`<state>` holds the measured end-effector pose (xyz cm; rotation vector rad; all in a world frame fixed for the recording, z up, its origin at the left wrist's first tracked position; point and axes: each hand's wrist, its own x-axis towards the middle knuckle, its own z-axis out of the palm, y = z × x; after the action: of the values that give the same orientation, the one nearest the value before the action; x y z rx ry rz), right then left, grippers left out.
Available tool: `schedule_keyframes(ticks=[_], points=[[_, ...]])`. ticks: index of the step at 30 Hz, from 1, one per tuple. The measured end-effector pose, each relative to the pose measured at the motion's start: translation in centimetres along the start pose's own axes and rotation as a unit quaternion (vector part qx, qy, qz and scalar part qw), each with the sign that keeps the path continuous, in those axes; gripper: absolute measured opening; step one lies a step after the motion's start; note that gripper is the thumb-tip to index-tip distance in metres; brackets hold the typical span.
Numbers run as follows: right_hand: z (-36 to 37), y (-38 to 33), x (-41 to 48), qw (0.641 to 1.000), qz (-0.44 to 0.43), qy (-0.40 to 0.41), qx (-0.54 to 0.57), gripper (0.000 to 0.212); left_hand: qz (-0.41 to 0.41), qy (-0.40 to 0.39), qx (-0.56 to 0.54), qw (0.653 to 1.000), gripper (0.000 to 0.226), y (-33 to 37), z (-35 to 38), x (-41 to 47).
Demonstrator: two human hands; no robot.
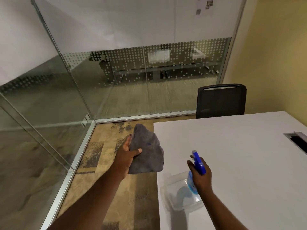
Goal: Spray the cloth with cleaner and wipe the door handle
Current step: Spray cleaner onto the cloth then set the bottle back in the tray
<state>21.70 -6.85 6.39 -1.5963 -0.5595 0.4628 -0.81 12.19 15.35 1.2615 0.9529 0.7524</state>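
My left hand (127, 156) grips a grey cloth (147, 151) by its left edge and holds it up over the carpet, just left of the table's corner. My right hand (201, 175) is wrapped round the neck of a clear spray bottle (182, 191) with a blue trigger head (198, 161). The nozzle points away and to the left, toward the cloth. The bottle hangs above the near left part of the white table (240, 163). No door handle is in view.
Glass walls with metal frames (83, 143) enclose the room on the left and ahead. A black chair (221, 100) stands behind the table by the yellow wall. A cable slot (297, 141) is cut into the table at the right.
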Motion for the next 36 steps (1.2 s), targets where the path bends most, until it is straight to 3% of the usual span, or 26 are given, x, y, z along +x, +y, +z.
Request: schedule_keyframes(ticks=[4, 9, 17, 21, 25, 31, 36], points=[[2.3, -5.8, -0.4, 0.999, -0.044, -0.002, 0.032, 0.018, -0.007, 0.033, -0.042, 0.999, 0.045, 3.8, -1.1, -0.4], [4.7, -12.7, -1.0, 0.992, -0.096, -0.045, 0.064, 0.021, 0.030, 0.069, -0.068, 0.995, 0.034, 9.2, -2.2, -1.1], [7.9, -25.3, -4.1, 0.974, -0.176, -0.128, 0.056, 0.030, 0.100, 0.067, -0.144, 0.982, 0.043, 18.6, -5.3, -3.2], [8.9, -30.6, -6.6, 0.965, -0.201, -0.156, 0.067, 0.037, 0.116, 0.062, -0.183, 0.974, 0.020, 22.7, -7.0, -5.1], [9.5, -34.1, -9.1, 0.962, -0.197, -0.172, 0.077, 0.047, 0.125, 0.067, -0.193, 0.971, 0.024, 25.8, -8.2, -6.8], [10.5, -36.4, -11.8, 0.958, -0.206, -0.187, 0.064, 0.033, 0.164, 0.058, -0.186, 0.967, 0.038, 28.4, -9.3, -8.2], [10.6, -37.3, -12.6, 0.951, -0.246, -0.185, 0.013, 0.020, 0.187, 0.046, -0.150, 0.970, 0.030, 29.3, -10.2, -8.7]])
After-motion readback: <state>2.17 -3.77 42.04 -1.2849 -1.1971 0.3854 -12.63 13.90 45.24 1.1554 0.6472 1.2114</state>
